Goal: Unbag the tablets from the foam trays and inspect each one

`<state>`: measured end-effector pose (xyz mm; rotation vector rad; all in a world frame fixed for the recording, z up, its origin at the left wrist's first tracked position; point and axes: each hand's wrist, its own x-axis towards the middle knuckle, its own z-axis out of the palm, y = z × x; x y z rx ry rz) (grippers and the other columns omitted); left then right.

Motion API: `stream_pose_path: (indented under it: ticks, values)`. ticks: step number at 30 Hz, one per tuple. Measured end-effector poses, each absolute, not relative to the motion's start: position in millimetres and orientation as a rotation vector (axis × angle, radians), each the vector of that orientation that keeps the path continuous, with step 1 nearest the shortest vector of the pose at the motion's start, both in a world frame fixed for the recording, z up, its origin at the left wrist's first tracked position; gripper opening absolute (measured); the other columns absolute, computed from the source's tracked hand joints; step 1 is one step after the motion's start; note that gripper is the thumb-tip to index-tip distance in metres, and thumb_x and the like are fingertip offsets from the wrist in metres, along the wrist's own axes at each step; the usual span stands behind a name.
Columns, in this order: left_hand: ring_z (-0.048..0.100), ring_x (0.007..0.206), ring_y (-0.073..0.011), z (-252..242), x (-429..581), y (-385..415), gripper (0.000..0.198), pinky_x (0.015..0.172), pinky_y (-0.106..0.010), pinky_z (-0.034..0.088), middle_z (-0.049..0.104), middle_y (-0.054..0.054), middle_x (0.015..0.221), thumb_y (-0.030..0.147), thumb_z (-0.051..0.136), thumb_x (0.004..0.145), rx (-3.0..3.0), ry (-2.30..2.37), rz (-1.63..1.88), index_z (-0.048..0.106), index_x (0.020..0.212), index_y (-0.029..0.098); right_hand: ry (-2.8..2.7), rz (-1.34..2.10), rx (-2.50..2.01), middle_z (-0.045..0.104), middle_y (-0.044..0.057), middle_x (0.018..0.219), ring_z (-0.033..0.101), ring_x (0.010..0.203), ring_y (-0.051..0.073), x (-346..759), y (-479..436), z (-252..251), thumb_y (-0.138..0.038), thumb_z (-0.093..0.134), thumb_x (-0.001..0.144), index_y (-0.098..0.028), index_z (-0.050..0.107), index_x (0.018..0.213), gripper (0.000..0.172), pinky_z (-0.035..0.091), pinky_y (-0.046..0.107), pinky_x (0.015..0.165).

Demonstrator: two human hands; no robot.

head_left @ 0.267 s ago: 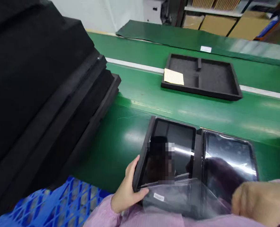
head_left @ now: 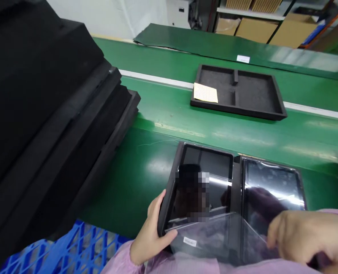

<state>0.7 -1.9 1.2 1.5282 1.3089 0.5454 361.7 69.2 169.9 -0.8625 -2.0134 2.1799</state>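
Note:
A black foam tray (head_left: 237, 182) lies on the green bench in front of me, with a dark-screened tablet (head_left: 205, 163) in its left recess and another tablet (head_left: 274, 182) in its right one. My left hand (head_left: 150, 232) grips the tray's near left edge, thumb over the corner of a clear plastic sheet (head_left: 211, 236) with a small white label. That sheet covers the near part of the left tablet and the divider. Over the near right of the tray, my right hand (head_left: 297, 236) is closed, its fingers curled beside the sheet's edge; its fingertips are partly hidden.
A tall stack of black foam trays (head_left: 51, 106) leans at the left. Across the bench lies another foam tray (head_left: 257, 89) carrying a yellowish dotted sticker sheet (head_left: 205, 93). A blue plastic crate (head_left: 63, 247) is at lower left; cardboard boxes (head_left: 257, 29) fill a shelf behind.
My right hand has moved a little left, closer to the clear sheet's edge. My left hand keeps its grip on the tray. The whole view has shifted slightly.

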Motion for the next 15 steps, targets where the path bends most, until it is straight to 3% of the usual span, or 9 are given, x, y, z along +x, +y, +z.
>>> stream_pose_path:
  ticks: [2, 5, 10, 13, 15]
  values:
    - [0.031, 0.15, -0.0413, -3.1, 0.9, -5.7, 0.086, 0.119, -0.063, 0.032, 0.038, -0.012, 0.161, 0.045, 0.063, 0.084, 1.537, 1.37, 0.579, 0.021, 0.159, 0.035, -1.948, 1.933, -0.993, 0.079, 0.01, 0.073, 0.076, 0.071, 0.017, 359.3, 71.4, 166.4, -0.045, 0.051, 0.101, -0.027, 0.065, 0.071, 0.037, 0.058, 0.03, 0.083]
    - [0.028, 0.15, -0.0413, -7.1, 0.5, -7.6, 0.082, 0.118, -0.063, 0.033, 0.039, -0.009, 0.161, 0.052, 0.06, 0.083, 1.493, 1.465, 0.562, 0.028, 0.157, 0.035, -1.923, 1.693, -1.045, 0.081, 0.009, 0.085, 0.078, 0.082, 0.015, 349.9, 80.7, 164.3, -0.019, 0.062, 0.094, -0.022, 0.072, 0.087, 0.013, 0.06, 0.024, 0.08]
    - [0.035, 0.149, -0.0344, 6.1, 5.5, 14.9, 0.07, 0.122, -0.055, 0.031, 0.046, -0.005, 0.157, 0.057, 0.06, 0.083, 1.313, 1.589, 0.562, 0.042, 0.147, 0.037, -1.938, 1.832, -0.702, 0.08, 0.018, 0.091, 0.079, 0.088, 0.019, 334.3, 88.3, 166.4, -0.013, 0.062, 0.091, -0.011, 0.071, 0.084, 0.012, 0.06, 0.021, 0.078]
    - [0.039, 0.146, -0.0364, 21.1, 14.7, 39.7, 0.07, 0.122, -0.059, 0.028, 0.051, -0.006, 0.152, 0.063, 0.064, 0.076, 1.283, 1.638, 0.548, 0.05, 0.139, 0.036, -1.937, 1.988, -0.505, 0.079, 0.02, 0.088, 0.079, 0.084, 0.021, 330.3, 86.7, 169.3, -0.013, 0.06, 0.092, -0.008, 0.07, 0.082, 0.015, 0.06, 0.021, 0.075]
    - [0.04, 0.144, -0.0384, 29.8, 22.0, 56.8, 0.071, 0.121, -0.061, 0.028, 0.055, -0.009, 0.149, 0.063, 0.066, 0.073, 1.313, 1.665, 0.568, 0.054, 0.136, 0.031, -1.923, 1.871, -0.587, 0.079, 0.019, 0.089, 0.079, 0.087, 0.021, 328.2, 87.3, 173.0, -0.013, 0.061, 0.092, -0.009, 0.07, 0.084, 0.013, 0.061, 0.023, 0.078]
